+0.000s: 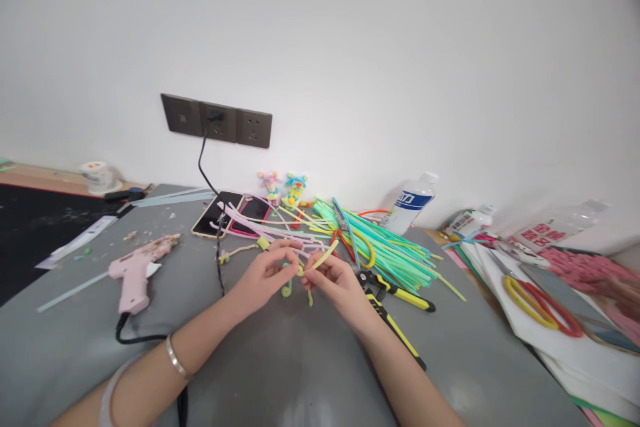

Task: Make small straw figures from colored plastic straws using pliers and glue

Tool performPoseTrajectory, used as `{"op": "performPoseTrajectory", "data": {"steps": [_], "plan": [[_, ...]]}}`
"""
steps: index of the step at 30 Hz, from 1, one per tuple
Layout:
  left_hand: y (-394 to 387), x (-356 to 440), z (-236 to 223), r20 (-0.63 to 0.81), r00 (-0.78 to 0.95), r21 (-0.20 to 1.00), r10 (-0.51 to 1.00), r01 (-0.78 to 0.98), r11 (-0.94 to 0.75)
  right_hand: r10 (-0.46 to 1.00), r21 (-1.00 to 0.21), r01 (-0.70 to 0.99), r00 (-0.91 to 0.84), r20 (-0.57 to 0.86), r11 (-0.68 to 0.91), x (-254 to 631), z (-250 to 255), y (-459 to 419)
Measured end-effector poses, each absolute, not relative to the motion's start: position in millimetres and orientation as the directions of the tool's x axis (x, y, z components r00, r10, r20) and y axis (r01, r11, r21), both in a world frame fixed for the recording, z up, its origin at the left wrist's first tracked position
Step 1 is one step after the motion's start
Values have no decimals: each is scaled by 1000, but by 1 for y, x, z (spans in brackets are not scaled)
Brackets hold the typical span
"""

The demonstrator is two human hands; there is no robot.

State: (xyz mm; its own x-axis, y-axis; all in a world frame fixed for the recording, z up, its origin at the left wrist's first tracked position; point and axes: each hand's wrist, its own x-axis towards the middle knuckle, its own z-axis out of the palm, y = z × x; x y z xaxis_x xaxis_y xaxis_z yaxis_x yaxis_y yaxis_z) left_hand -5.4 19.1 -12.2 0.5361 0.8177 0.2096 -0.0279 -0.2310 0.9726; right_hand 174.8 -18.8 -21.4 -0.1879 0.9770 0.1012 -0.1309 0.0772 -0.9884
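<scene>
My left hand [270, 273] is closed in a pinch at the coiled end of a yellow pipe cleaner [329, 255]. My right hand [335, 280] pinches the same pipe cleaner, whose free end sticks up to the right past the fingers. A short yellow-green end hangs below the right fingertips. Just under the left fingertips shows a small green coiled piece [287, 289]; what supports it is hidden. Behind the hands lie pink pipe cleaners [250, 220], and to the right a bundle of green pipe cleaners [395, 247].
Left of my forearm lies a pink glue gun [134, 273] with its black cord. Yellow-black pliers [400, 293] lie beside my right hand. Two phones [219, 213], two small figures [295, 188] and a bottle [411, 203] stand or lie behind. Scissors [543, 303] rest on papers at right, near another person's hand [617, 293].
</scene>
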Motion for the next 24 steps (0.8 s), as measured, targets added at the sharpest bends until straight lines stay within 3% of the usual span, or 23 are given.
{"op": "performPoseTrajectory", "data": {"steps": [7, 18, 24], "plan": [[19, -5, -9, 160, 612, 980, 775, -6, -198, 965, -995, -98, -256, 60, 36, 178, -20, -18], [19, -4, -16, 214, 566, 966, 796, -4, -257, 981, -989, -135, -174, 81, 58, 178, -25, -16], [19, -3, -14, 169, 628, 970, 759, 32, -242, 980, -995, -19, -172, 101, 100, 181, -20, -17]]}}
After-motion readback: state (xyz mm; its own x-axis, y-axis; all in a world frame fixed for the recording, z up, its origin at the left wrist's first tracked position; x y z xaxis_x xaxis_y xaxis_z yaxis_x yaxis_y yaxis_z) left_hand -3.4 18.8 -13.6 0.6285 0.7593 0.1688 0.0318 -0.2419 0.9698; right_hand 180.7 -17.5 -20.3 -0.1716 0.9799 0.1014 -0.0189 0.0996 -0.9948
